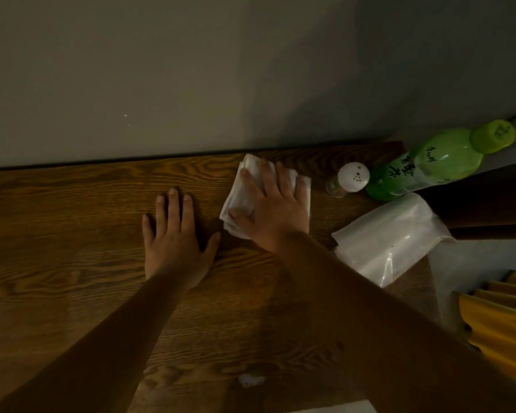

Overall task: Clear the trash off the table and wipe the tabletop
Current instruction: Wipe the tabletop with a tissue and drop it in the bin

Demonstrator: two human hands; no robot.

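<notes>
A dark wooden table (72, 234) runs along a grey wall. My right hand (273, 213) lies flat with fingers spread on a folded white cloth (234, 208) near the table's back edge, pressing it to the wood. My left hand (175, 242) rests palm down on the bare wood just left of the cloth, fingers apart, holding nothing. A small white crumpled scrap (251, 380) lies near the front edge between my forearms.
At the right end stand a small shaker with a white perforated lid (350, 178) and a green drink bottle (429, 162). A clear plastic bag (390, 239) lies at the table's right edge. Yellow fabric (501, 317) shows beyond that edge.
</notes>
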